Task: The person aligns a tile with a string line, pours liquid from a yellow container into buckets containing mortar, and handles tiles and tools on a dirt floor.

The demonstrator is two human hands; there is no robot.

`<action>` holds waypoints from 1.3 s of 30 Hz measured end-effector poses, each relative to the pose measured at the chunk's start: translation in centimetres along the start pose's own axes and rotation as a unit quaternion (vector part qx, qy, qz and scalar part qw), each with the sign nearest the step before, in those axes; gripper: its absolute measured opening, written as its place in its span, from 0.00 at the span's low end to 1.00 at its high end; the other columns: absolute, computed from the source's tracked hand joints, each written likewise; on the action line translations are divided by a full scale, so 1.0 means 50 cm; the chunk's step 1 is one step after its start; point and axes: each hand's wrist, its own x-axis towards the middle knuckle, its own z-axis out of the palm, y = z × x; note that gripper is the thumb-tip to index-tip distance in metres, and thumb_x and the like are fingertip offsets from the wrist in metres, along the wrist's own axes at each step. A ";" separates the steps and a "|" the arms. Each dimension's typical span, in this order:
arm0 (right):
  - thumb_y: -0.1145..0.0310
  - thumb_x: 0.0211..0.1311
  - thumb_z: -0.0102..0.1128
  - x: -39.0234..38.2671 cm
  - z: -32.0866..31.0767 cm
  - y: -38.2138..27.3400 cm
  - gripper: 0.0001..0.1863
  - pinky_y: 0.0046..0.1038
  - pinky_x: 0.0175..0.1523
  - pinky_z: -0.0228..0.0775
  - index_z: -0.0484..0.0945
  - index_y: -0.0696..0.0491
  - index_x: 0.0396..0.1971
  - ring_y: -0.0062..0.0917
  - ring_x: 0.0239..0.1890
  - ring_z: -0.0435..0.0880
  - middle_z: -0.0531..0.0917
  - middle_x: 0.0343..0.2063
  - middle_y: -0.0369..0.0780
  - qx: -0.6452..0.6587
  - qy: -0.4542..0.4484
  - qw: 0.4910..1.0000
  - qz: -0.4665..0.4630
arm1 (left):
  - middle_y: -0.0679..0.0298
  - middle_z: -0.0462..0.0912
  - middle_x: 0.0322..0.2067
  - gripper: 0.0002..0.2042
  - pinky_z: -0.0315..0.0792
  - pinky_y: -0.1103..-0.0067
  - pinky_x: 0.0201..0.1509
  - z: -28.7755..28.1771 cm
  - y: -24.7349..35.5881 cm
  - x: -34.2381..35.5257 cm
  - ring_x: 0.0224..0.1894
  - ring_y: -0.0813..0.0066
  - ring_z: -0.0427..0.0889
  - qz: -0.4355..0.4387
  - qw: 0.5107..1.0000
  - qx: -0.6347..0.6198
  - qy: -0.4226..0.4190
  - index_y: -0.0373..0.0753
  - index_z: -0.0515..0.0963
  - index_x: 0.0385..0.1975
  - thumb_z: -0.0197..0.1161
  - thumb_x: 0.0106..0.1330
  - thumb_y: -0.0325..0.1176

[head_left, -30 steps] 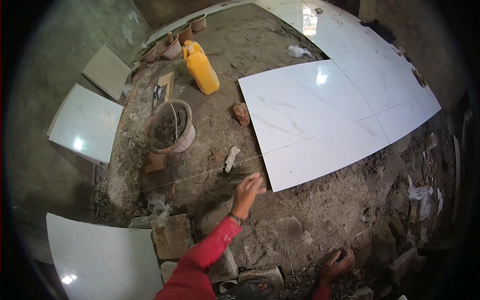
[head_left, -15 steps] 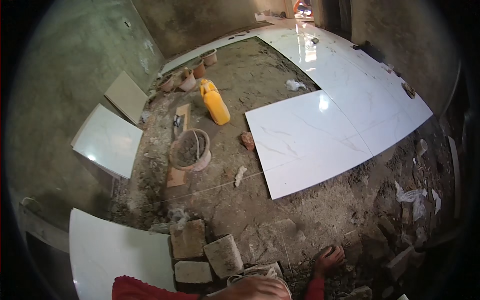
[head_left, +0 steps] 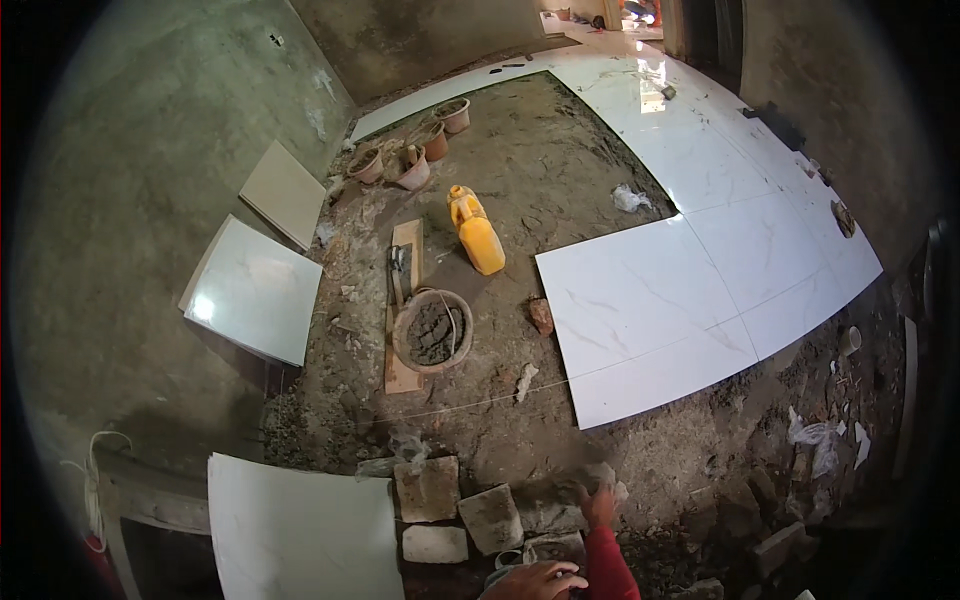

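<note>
My right hand, in a red sleeve, reaches over the dirt beside broken blocks, its fingers and a pale grey lump at them smeared by motion. My left hand is at the bottom edge, fingers curled, with what lies in them unclear. A large white tile lies left of the blocks. A taut string crosses the rough bed toward laid marbled tiles. A bucket of grey mortar stands by a wooden board.
A yellow jug, several other buckets and a reddish stone sit on the dirt. Tile stacks lean against the left wall. Rubble and plastic scraps lie at the right. A person shows in the far doorway.
The view has shifted, bringing more of the room in. My left hand has drawn back from the dirt to the bottom edge. My right hand has moved forward and left.
</note>
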 end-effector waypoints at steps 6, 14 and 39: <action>0.56 0.52 0.57 0.107 0.014 0.075 0.16 0.47 0.47 0.61 0.76 0.54 0.33 0.40 0.40 0.75 0.79 0.32 0.43 -0.126 -0.065 0.984 0.107 | 0.62 0.68 0.52 0.17 0.56 0.69 0.60 0.035 -0.068 -0.075 0.55 0.64 0.66 -0.100 0.963 -0.250 -0.013 0.51 0.71 0.47 0.48 0.58 0.43; 0.60 0.48 0.56 -0.053 -0.215 -0.001 0.13 0.44 0.38 0.67 0.78 0.56 0.28 0.44 0.34 0.78 0.80 0.27 0.48 -0.123 0.022 0.974 0.186 | 0.55 0.64 0.55 0.19 0.51 0.62 0.63 -0.096 0.069 -0.057 0.59 0.57 0.59 -0.204 0.963 -0.095 -0.152 0.50 0.68 0.51 0.49 0.60 0.45; 0.64 0.47 0.56 -0.479 -1.126 -0.304 0.08 0.40 0.28 0.71 0.76 0.52 0.18 0.35 0.25 0.81 0.79 0.17 0.43 -0.141 -0.208 0.923 0.290 | 0.58 0.79 0.25 0.17 0.70 0.76 0.24 -0.540 0.229 0.007 0.23 0.70 0.78 -0.327 0.865 -0.378 -0.033 0.38 0.75 0.34 0.48 0.62 0.46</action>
